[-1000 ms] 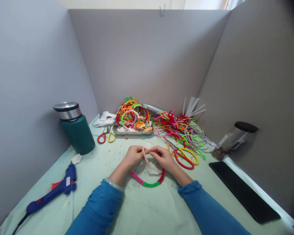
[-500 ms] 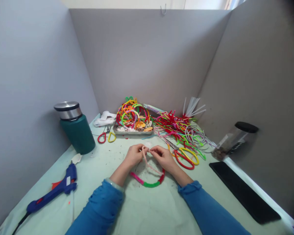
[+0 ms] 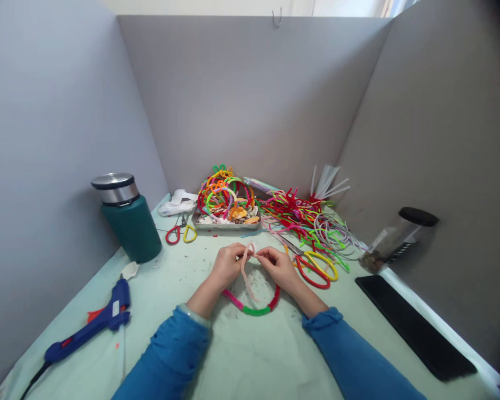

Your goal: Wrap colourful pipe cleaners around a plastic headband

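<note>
Over the middle of the table, my left hand (image 3: pixel 229 265) pinches a pale pink pipe cleaner (image 3: pixel 245 276), whose loose end hangs down toward me. My right hand (image 3: pixel 278 268) faces it, thumb and forefinger closed at the same pipe cleaner near its top. A ring wrapped in pink, green and red pipe cleaner (image 3: pixel 257 311) curves below both hands; its far part is hidden by the hands. Just right of my right hand lie large scissors (image 3: pixel 316 269) with red and yellow handles.
A metal tray (image 3: pixel 227 225) holds shells and colourful rings at the back. Loose pipe cleaners (image 3: pixel 295 208) are heaped to its right. At left stand a green bottle (image 3: pixel 133 228) and a blue glue gun (image 3: pixel 104 319). A black slab (image 3: pixel 414 325) and clear jar (image 3: pixel 398 241) are at right.
The pink pipe cleaner's loose end has swung left and inward, away from the ring's red part. Both hands stay nearly in place, still pinching.
</note>
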A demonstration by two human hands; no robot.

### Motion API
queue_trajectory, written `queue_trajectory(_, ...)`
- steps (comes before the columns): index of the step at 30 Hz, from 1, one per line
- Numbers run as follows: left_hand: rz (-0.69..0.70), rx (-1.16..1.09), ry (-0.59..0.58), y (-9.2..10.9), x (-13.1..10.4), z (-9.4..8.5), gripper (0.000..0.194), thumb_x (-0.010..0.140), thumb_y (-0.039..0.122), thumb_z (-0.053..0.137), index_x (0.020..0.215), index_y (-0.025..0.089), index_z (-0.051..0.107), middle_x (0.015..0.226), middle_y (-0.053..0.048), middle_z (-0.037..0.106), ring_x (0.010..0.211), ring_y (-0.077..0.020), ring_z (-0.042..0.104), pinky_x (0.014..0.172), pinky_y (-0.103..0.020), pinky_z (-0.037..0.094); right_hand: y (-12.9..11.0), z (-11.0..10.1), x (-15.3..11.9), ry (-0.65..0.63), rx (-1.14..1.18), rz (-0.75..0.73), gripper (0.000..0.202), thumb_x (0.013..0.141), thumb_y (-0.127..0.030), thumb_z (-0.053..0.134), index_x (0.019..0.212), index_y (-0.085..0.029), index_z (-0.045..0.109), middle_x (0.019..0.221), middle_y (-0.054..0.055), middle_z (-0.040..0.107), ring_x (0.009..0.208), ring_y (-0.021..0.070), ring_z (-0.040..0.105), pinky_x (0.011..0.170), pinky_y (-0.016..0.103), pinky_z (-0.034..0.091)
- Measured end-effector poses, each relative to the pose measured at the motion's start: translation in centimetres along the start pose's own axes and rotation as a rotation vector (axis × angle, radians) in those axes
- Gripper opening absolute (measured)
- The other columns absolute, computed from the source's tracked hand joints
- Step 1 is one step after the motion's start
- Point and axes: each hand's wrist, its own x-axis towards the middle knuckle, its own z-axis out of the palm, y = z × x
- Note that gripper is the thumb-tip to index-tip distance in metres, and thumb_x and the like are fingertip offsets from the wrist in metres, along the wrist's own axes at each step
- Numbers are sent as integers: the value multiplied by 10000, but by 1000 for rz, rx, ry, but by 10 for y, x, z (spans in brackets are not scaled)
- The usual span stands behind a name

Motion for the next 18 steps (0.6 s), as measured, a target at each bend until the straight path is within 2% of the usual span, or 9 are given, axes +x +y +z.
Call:
queue_trajectory(9,106,12,-8,-1,-3,2,194,780,138,535,891,187,687,907,-53,660,846,-148,606,763,-235,455,2,0,1,4,9,0,217,818,-352,529,848,-171,643,698,16,614,597,131,510,546,231,388)
queue_trajectory(18,96,89,-28,-2,-2,4,227,777,113,538,929,171,696,941,-67,669,876,-158,607,828,-272,453,2,1,0,5,40,-30,223,820,-361,534,843,-165,637,713,15,615,621,132,521,577,236,407)
